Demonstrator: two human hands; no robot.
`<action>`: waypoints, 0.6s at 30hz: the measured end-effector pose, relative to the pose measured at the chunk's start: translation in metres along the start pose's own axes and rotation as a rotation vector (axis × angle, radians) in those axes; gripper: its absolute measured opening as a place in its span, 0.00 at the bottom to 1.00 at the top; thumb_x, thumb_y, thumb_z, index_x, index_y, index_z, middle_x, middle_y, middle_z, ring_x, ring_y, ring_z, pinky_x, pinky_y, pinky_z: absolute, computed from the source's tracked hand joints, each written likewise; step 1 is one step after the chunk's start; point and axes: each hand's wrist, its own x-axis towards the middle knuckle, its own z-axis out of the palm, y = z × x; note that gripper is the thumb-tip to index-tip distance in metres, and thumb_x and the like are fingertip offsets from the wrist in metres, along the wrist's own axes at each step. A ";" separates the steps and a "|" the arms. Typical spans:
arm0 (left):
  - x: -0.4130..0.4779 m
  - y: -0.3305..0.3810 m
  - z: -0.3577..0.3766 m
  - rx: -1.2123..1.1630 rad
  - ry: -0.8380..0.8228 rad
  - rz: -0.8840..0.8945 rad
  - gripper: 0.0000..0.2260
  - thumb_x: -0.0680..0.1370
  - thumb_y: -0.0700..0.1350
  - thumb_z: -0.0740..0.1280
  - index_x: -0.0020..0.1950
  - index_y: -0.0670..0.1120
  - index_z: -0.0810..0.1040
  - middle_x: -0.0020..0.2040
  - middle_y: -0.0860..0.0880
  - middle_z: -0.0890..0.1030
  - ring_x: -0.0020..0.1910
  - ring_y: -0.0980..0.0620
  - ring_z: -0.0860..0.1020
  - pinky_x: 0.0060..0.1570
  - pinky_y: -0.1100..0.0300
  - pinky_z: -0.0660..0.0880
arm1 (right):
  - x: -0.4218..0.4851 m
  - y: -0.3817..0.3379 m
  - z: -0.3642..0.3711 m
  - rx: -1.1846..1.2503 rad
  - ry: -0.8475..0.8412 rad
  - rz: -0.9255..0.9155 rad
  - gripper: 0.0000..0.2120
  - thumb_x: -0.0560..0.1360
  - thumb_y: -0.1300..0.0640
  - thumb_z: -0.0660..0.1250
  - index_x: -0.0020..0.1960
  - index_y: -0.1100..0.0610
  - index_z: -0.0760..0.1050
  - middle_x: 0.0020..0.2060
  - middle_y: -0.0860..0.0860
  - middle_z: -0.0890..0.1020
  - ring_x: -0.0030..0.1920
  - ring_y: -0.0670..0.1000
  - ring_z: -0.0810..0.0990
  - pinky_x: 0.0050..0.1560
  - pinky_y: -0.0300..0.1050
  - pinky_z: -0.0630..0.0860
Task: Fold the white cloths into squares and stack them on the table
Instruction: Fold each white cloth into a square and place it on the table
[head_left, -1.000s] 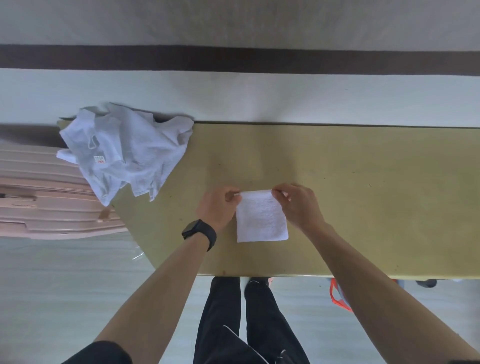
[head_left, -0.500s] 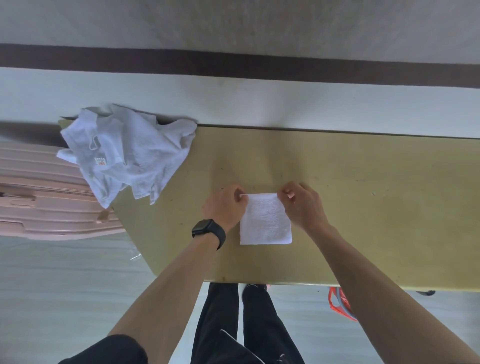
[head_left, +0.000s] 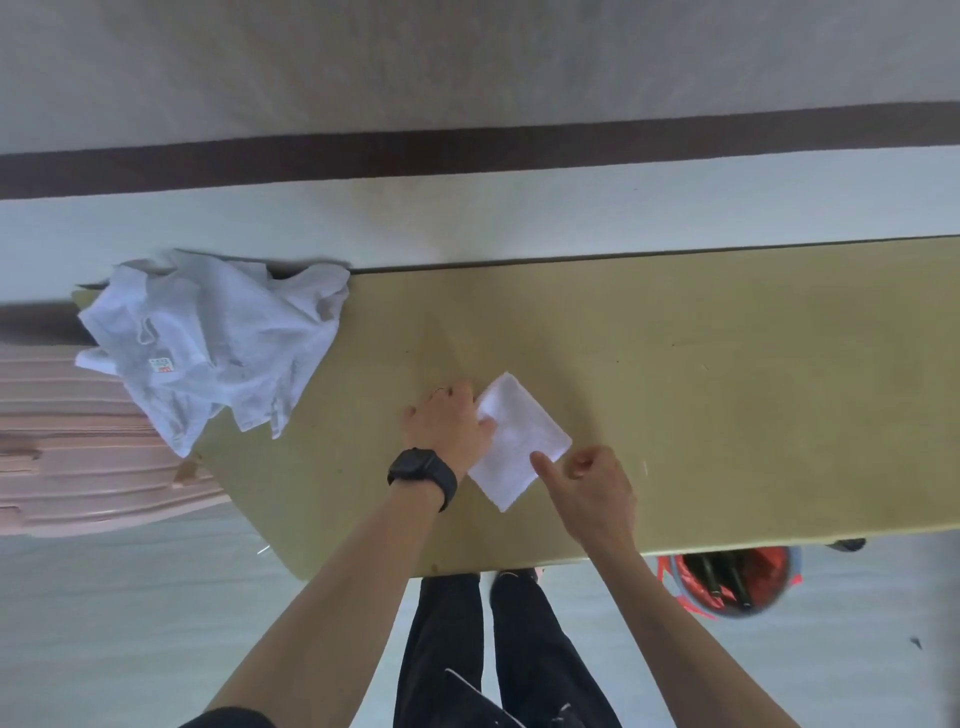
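Your folded cloth (head_left: 522, 441) lies flat on the table (head_left: 727, 389), near the front edge and a little left of the middle. It is turned like a diamond, with one corner pointing away from you and one toward you. Your left hand (head_left: 449, 423) sits at the cloth's left corner: the fingers are curled, the thumb lies on top of the fabric, and the corner looks pinched and slightly rumpled between them. A black watch (head_left: 422, 475) is on that wrist. Your right hand (head_left: 589, 486) is at the cloth's near-right edge, its fingers curled into the palm around nothing; only the straight thumb (head_left: 539, 461) reaches out, its tip touching the cloth. The pile (head_left: 218, 343) of unfolded white cloths is heaped on the table's far-left corner, well apart from the folded one. Part of it hangs over the left edge above a pink ribbed case (head_left: 78, 457) beside the table. Below the front edge, to your right, shows a bin (head_left: 727, 579) with red lining; what it holds is too blurred to tell. Your dark trouser legs (head_left: 514, 649) stand just before the table.
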 end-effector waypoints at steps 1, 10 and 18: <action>-0.004 -0.001 0.001 -0.061 -0.057 -0.068 0.13 0.77 0.55 0.62 0.55 0.48 0.75 0.50 0.51 0.80 0.48 0.48 0.78 0.51 0.53 0.73 | -0.001 0.001 0.002 0.019 -0.001 0.022 0.23 0.69 0.34 0.70 0.51 0.51 0.71 0.47 0.45 0.78 0.47 0.49 0.77 0.47 0.46 0.69; -0.055 -0.014 0.021 -0.692 -0.179 -0.340 0.11 0.75 0.53 0.69 0.45 0.47 0.73 0.43 0.51 0.78 0.39 0.52 0.74 0.37 0.60 0.70 | 0.008 -0.019 0.002 0.101 -0.080 0.077 0.08 0.74 0.46 0.67 0.50 0.47 0.76 0.44 0.44 0.81 0.44 0.48 0.79 0.38 0.43 0.70; -0.103 -0.030 0.000 -1.233 -0.196 -0.390 0.18 0.76 0.45 0.73 0.63 0.43 0.75 0.58 0.43 0.82 0.53 0.45 0.81 0.51 0.52 0.80 | -0.012 -0.029 -0.031 0.456 -0.396 0.035 0.11 0.73 0.58 0.71 0.54 0.60 0.78 0.43 0.52 0.82 0.40 0.52 0.79 0.40 0.45 0.76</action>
